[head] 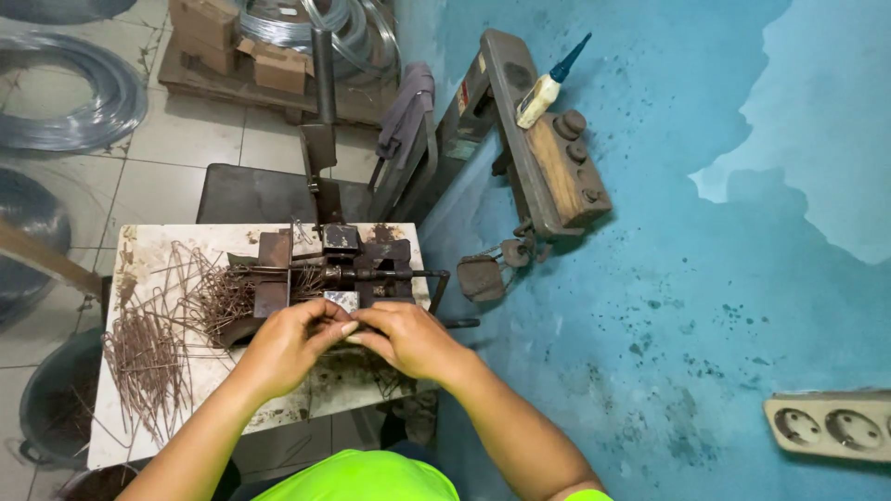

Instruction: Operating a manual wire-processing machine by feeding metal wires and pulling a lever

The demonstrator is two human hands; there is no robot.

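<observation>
Bright green clothing [357, 475] is seen at the very bottom edge, nearest the camera, and both forearms are stretched forward from it. Beyond them, a pale, stained surface [139, 408] is laid out, with a rusty metal jig [343, 264] mounted at its far middle. Rusty wire pieces [148, 357] are heaped to the left of the jig, well apart from both hands. Now the left hand [288, 345] and right hand [408, 339] are brought together just in front of the jig, fingertips meeting. Fingers of both hands are curled nearly closed in a pinch; what is held between them cannot be told, since it is hidden. A small grey block [341, 299] on the jig lies just beyond the fingertips, about equally near to each hand.
</observation>
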